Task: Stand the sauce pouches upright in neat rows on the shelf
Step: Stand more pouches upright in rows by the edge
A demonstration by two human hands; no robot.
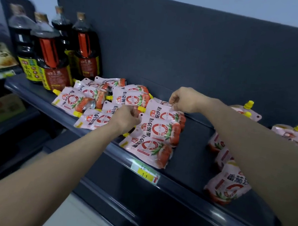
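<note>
Pink plastic sauce pouches lying flat on dark metal shelf, left hand grip pinching one pouch's corner, right hand grip pinching another's edge

Single head-worn view. It looked forward and down from behind both forearms, at close range. The left hand and right hand sat mid-frame over the sauce pouches. The shelf ran slanted beneath the hands, its back panel beyond them. Wide-angle bowing showed at the edges.

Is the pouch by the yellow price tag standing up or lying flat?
Lying flat: the pouch shows its printed face upward on the shelf.
</note>
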